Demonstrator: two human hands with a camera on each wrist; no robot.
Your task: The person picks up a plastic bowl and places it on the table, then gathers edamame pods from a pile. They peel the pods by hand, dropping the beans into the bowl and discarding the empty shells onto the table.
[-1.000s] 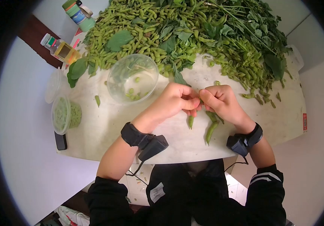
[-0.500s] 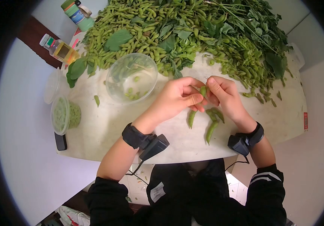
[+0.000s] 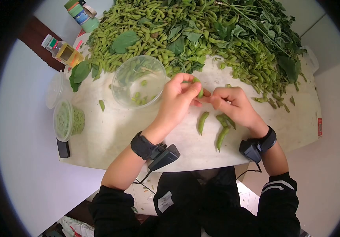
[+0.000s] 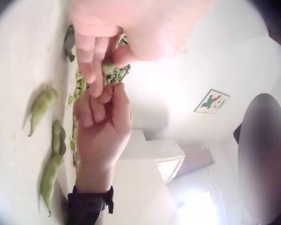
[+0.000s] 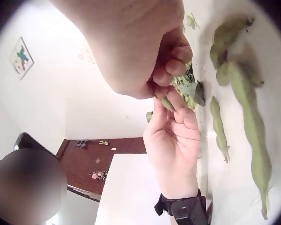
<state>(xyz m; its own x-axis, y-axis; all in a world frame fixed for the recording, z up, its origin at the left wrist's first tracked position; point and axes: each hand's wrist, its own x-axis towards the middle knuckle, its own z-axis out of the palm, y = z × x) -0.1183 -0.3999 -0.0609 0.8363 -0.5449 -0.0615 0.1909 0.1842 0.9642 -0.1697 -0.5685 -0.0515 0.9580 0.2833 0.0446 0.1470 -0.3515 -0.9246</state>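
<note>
In the head view my left hand [image 3: 177, 96] holds a green soybean pod [image 3: 200, 90] between thumb and fingers. My right hand [image 3: 235, 104] has its fingers curled, with the fingertips right at those of the left hand; I cannot tell whether they pinch anything. The right wrist view shows the pod [image 5: 166, 103] in the left hand's fingers, close under the right hand's fingertips. On the table below lie a single pod [image 3: 203, 123] and a small cluster of pods [image 3: 222, 134]. Left of the hands, a clear round tub [image 3: 118, 93] contains a few shelled beans.
A heap of pods [image 3: 150, 43] and leafy stems [image 3: 264, 31] covers the table's back. To the left stand a lidded tub of shelled beans [image 3: 77, 120], a bottle with yellow liquid [image 3: 65, 53] and a green flask [image 3: 83, 17]. A dark phone-like object [image 3: 63, 148] lies at the edge.
My hands worked close together, then parted slightly. Since half a second ago the left hand has moved left and up with the pod, and the right hand has shifted down and slightly left.
</note>
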